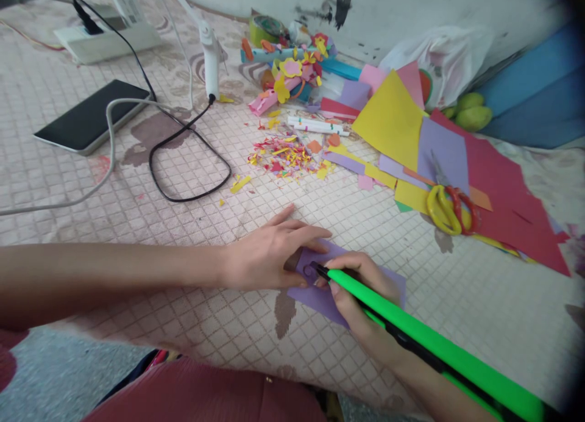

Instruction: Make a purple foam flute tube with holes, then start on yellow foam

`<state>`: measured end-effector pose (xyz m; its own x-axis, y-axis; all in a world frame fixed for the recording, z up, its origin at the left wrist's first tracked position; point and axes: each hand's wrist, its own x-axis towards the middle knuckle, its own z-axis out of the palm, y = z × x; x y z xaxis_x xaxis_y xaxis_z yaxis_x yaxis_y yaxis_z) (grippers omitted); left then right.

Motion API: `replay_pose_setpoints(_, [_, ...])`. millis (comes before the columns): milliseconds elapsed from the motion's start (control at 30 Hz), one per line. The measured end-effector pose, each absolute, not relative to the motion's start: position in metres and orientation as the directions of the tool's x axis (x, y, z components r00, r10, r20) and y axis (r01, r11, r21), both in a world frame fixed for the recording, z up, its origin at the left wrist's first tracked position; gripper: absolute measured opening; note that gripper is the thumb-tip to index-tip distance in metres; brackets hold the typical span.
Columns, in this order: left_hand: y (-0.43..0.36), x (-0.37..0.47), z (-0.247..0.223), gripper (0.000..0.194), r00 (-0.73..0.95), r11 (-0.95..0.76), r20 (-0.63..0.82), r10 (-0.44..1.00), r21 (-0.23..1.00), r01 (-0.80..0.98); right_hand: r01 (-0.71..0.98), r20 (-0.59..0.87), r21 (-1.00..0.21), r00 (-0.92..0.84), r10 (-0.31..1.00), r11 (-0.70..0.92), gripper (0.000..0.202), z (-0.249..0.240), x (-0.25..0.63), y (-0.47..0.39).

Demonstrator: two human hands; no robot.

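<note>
My left hand (269, 254) lies on the cloth with fingers spread, its fingertips and thumb resting at the left end of a purple sheet of paper (322, 300). My right hand (361, 288) is closed round a long green and black pen (411, 324), whose dark tip meets the paper between my two hands. A small dark curved line shows by the tip. The pen's body slants back over my right forearm to the lower right. Part of the sheet is hidden under both hands.
Behind my hands lie paper scraps (286, 157) and paper flowers (290, 68). Yellow-and-red scissors (448, 208) rest on coloured sheets (498, 190) at right. A glue gun (210, 62), black cord (192, 196), dark tablet-like device (94, 114) and power strip (107, 41) are at left.
</note>
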<state>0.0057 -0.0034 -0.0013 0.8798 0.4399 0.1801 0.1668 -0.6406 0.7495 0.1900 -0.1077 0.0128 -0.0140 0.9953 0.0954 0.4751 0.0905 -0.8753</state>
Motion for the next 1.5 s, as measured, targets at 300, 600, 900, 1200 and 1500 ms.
replay_pose_setpoints(300, [-0.005,0.006,0.008,0.058,0.870,-0.615,0.166,0.465,0.767,0.183,0.175,0.117,-0.980,0.148,0.982,0.090,0.012,0.008,0.201,-0.103])
replay_pose_setpoints(600, [-0.006,0.009,0.006,0.031,0.871,-0.687,0.193,0.452,0.698,0.202,-0.071,0.091,-0.990,0.324,0.942,0.120,0.014,0.021,0.219,-0.079])
replay_pose_setpoints(900, [0.032,0.006,0.025,0.022,0.681,-0.702,0.389,0.621,0.663,0.260,-0.096,0.086,-0.988,0.299,0.950,0.119,0.013,0.019,0.219,-0.079])
replay_pose_setpoints(1200, [0.040,-0.008,0.027,0.025,0.813,-0.672,0.249,0.526,0.707,0.218,0.256,0.084,-0.963,0.008,0.996,0.079,0.008,0.017,0.200,-0.102])
replay_pose_setpoints(1500, [0.004,0.007,0.007,0.046,0.923,-0.610,0.148,0.355,0.785,0.109,0.496,0.198,-0.843,-0.074,0.977,0.209,0.016,0.012,0.190,-0.106])
